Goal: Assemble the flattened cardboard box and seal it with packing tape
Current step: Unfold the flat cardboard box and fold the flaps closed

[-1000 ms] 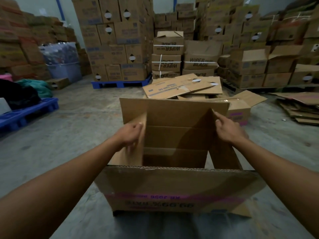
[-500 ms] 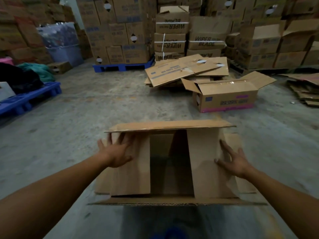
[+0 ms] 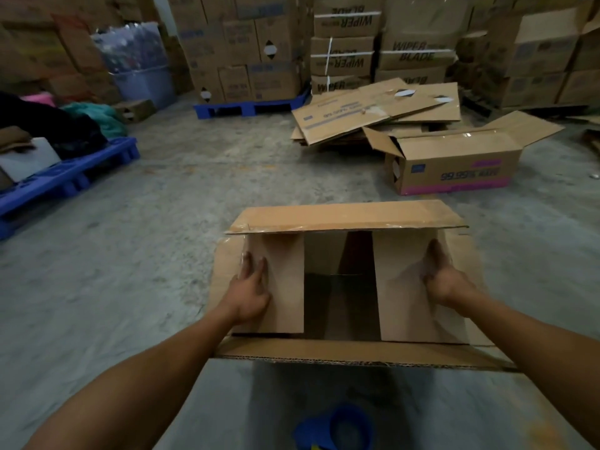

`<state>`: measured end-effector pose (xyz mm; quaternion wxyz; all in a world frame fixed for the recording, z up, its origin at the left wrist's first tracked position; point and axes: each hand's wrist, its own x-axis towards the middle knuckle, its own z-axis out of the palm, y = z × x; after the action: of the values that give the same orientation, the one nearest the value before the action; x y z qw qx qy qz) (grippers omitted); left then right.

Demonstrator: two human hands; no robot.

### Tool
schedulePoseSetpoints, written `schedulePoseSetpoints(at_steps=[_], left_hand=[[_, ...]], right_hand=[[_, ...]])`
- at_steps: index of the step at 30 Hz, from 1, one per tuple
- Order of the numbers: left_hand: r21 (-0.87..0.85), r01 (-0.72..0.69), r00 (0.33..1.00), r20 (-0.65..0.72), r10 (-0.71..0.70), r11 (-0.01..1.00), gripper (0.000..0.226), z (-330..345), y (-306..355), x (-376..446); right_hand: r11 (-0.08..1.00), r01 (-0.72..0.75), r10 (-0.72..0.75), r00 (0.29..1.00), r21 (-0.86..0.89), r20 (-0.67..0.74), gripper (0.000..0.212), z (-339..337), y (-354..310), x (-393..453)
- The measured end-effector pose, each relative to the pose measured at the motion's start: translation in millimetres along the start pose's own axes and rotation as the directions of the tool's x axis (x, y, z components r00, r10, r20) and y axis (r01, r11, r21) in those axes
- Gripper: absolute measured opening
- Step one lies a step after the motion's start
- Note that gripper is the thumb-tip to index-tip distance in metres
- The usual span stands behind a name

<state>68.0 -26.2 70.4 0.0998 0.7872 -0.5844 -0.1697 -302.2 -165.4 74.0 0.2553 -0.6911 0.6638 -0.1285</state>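
A brown cardboard box (image 3: pixel 344 219) stands on the concrete floor in front of me with its open end up. Its two short flaps are folded down flat over the opening, with a dark gap between them. The far long flap and the near long flap (image 3: pixel 350 352) both stick outward. My left hand (image 3: pixel 250 293) lies flat on the left short flap (image 3: pixel 285 287), fingers together. My right hand (image 3: pixel 444 277) presses on the right short flap (image 3: pixel 402 287) at its outer edge. A blue tape dispenser (image 3: pixel 337 427) lies blurred on the floor by the bottom edge of the view.
Another assembled box (image 3: pixel 454 164) with pink print stands open at the right. Flattened cartons (image 3: pixel 373 112) are piled behind it. Blue pallets (image 3: pixel 65 177) with bundles lie at the left. Stacked cartons (image 3: pixel 246 43) line the back.
The two short flaps went from upright to folded flat. My hands followed them down and now rest on them near their outer edges. The view tilted down and the box came closer.
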Motion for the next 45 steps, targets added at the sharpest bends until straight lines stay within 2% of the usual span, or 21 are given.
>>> schedulePoseSetpoints(at_steps=[3,7,8,10,11,15,19,24,26,29,39,45], left_hand=[[0.011,0.006,1.0,0.015,-0.006,1.0,0.086,-8,-5,1],[0.028,0.01,0.993,0.119,-0.013,1.0,0.091,-4,-17,-7],[0.03,0.002,0.991,0.134,-0.006,1.0,0.092,-5,-18,-7],[0.026,-0.005,0.99,0.142,0.001,1.0,0.094,-6,-18,-1],[0.022,0.006,0.989,0.146,-0.009,1.0,0.096,-6,-16,1],[0.1,0.037,0.986,0.157,-0.053,0.994,0.099,-4,-5,8],[0.182,0.062,0.979,0.181,-0.096,0.981,0.094,-1,1,26],[0.251,0.074,0.975,0.184,-0.122,0.965,0.078,11,-1,53],[0.267,0.041,0.979,0.184,-0.093,0.963,0.07,18,1,64],[0.261,0.053,0.976,0.191,-0.105,0.964,0.065,25,1,84],[0.3,0.037,0.974,0.203,-0.102,0.953,0.083,29,-3,82],[0.211,0.054,0.968,0.228,-0.103,0.976,0.098,31,1,46]], right_hand=[[1.0,-0.014,0.014,1.0,-0.017,0.026,0.088,-7,-8,4],[0.987,-0.14,0.151,0.977,-0.077,0.15,0.099,0,-11,-6],[0.981,-0.157,0.174,0.972,-0.115,0.157,0.093,3,-10,-9],[0.97,-0.144,0.168,0.979,-0.194,0.117,0.062,8,-9,-9],[0.969,-0.143,0.162,0.983,-0.202,0.082,0.054,10,-8,-7],[0.982,-0.077,0.076,0.997,-0.174,-0.013,0.074,17,-9,-7],[0.978,-0.074,0.069,0.997,-0.193,-0.035,0.071,20,-14,4],[0.938,-0.101,0.094,0.995,-0.33,-0.035,0.057,23,-17,26],[0.918,-0.096,0.099,0.995,-0.385,-0.011,0.056,28,-15,35],[0.927,-0.085,0.116,0.991,-0.365,0.063,0.054,41,-12,51],[0.944,-0.066,0.095,0.993,-0.324,0.073,0.056,41,-15,43],[0.944,-0.084,0.101,0.994,-0.321,0.038,0.057,32,-14,10]])
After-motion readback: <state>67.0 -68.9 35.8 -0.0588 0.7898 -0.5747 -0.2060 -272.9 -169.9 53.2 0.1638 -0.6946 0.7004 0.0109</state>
